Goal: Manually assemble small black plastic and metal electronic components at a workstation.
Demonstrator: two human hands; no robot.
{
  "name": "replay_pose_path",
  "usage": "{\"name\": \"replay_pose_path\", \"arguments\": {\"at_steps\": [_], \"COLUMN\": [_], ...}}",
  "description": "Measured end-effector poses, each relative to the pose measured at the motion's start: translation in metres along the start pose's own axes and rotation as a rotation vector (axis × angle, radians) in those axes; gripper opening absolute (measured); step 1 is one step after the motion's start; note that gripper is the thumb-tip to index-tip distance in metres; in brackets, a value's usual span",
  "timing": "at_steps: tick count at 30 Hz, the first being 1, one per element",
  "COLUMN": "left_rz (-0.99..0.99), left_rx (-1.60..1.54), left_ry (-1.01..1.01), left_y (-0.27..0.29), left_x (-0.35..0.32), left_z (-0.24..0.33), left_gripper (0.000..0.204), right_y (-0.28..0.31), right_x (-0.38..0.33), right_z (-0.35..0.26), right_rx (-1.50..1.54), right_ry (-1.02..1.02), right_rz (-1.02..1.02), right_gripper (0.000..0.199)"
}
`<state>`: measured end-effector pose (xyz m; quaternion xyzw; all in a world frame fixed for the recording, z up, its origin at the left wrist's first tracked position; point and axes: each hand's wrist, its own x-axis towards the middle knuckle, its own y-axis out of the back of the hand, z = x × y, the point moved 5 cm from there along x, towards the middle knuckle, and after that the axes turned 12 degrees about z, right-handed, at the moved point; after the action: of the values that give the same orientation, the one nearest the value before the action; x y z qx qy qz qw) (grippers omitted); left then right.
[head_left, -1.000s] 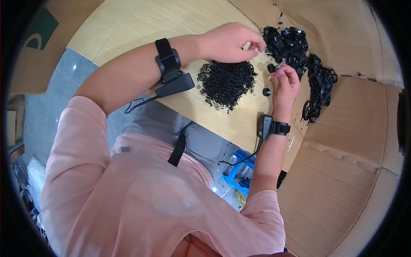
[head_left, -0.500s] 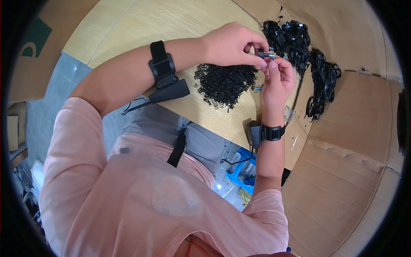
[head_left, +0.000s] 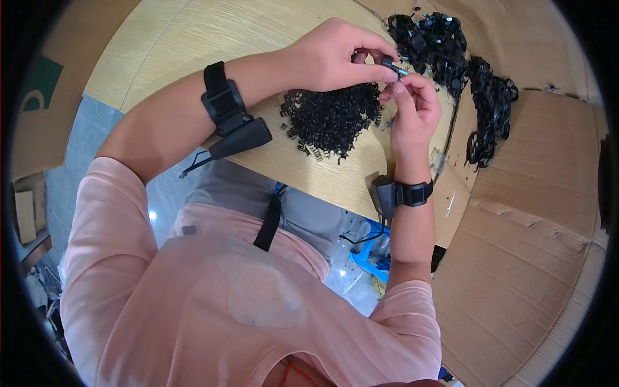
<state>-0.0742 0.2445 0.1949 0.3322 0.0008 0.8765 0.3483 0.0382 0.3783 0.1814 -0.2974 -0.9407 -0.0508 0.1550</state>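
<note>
My left hand [head_left: 342, 57] is closed in a pinch on a small cylindrical part [head_left: 394, 66] with a black body and a shiny metal pin. The part tilts down to the right. Just below its metal end, my right hand [head_left: 416, 106] has thumb and forefinger pinched together. A small dark bit shows at those fingertips, too small to name. Beneath both hands, on the table, spreads a heap of small black curled pieces [head_left: 329, 122]. A small metallic piece [head_left: 389, 124] lies beside my right hand.
Tangled black strap-like parts with round ends [head_left: 429, 42] lie at the far right, with a second bundle [head_left: 491, 106] beside them. Cardboard sheets [head_left: 535, 168] wall off the right side. A blue plastic stool [head_left: 369, 258] stands below the pale wooden table [head_left: 213, 39].
The cylindrical part has gone from nearly level to tilted, its metal end lower. Both hands have shifted slightly, along with the whole view.
</note>
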Motion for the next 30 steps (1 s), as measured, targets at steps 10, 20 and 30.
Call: {"name": "replay_pose_path", "arguments": {"at_steps": [10,20,30], "left_rz": [-0.130,-0.128,-0.127], "left_rx": [-0.361,-0.219,-0.182], "left_ry": [0.247,0.193,0.108], "left_y": [-0.0120,-0.0104,-0.0091], "left_x": [-0.0014,-0.0017,-0.0022], "left_z": [-0.0118,-0.0080,-0.0040], "left_gripper": [0.027,0.031,0.032], "right_y": [0.0020,-0.0032,-0.0019], "right_x": [-0.0007,-0.0016,-0.0013], "right_z": [0.0010,-0.0019,-0.0035], "right_rx": [-0.025,0.079,0.001], "right_ry": [-0.029,-0.046,-0.017], "right_rz": [0.044,-0.061,-0.021], "right_gripper": [0.010,0.018,0.013]}}
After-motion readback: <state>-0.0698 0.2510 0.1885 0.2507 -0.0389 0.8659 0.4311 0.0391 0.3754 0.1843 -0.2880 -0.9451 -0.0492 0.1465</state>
